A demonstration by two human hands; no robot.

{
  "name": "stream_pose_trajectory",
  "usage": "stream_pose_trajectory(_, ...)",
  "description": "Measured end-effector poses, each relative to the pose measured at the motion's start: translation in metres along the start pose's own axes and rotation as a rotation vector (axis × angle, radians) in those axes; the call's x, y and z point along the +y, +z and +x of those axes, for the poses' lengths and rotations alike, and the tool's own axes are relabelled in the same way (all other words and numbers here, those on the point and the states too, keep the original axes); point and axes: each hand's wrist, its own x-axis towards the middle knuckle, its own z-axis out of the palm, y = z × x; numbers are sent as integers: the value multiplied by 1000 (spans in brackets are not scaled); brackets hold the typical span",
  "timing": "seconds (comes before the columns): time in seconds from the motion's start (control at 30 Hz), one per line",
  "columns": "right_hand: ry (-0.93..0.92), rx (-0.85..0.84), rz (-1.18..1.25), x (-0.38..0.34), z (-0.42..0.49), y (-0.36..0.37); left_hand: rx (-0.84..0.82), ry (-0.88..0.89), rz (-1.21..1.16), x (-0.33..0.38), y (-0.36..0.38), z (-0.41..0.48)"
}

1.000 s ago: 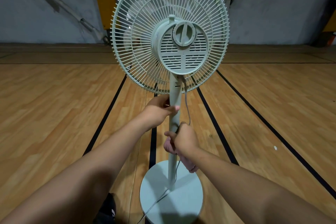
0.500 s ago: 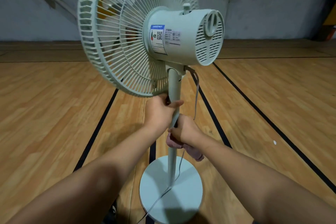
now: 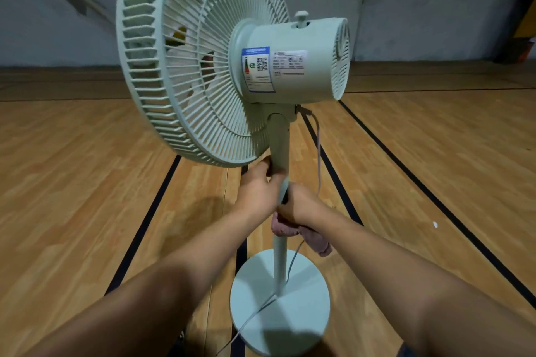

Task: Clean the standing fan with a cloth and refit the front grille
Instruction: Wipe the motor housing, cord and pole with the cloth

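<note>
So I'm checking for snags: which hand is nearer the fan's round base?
Right hand, lower on the pole with the cloth; left hand grips higher, farther from the base.

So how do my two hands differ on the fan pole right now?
The left hand sits higher on the pole, just under the grille; the right hand grips lower down. The left hand grips bare pole, while the right hand also holds a pink cloth bunched against it. Both hands wrap round the same pole, close together.
</note>
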Motion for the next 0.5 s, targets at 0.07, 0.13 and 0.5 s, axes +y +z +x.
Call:
stream_pose_trajectory(0.07, 6, 27, 48, 4, -1, -3, -78, -33, -48, 0, 6, 3)
stream_pose_trajectory(0.13, 21, 29, 127, 8, -5, -2, -116, -35, -71, -1, 10, 6)
stream_pose_trajectory(0.5, -54, 28, 48, 14, 8, -3, 12, -10, -60, -8, 20, 8)
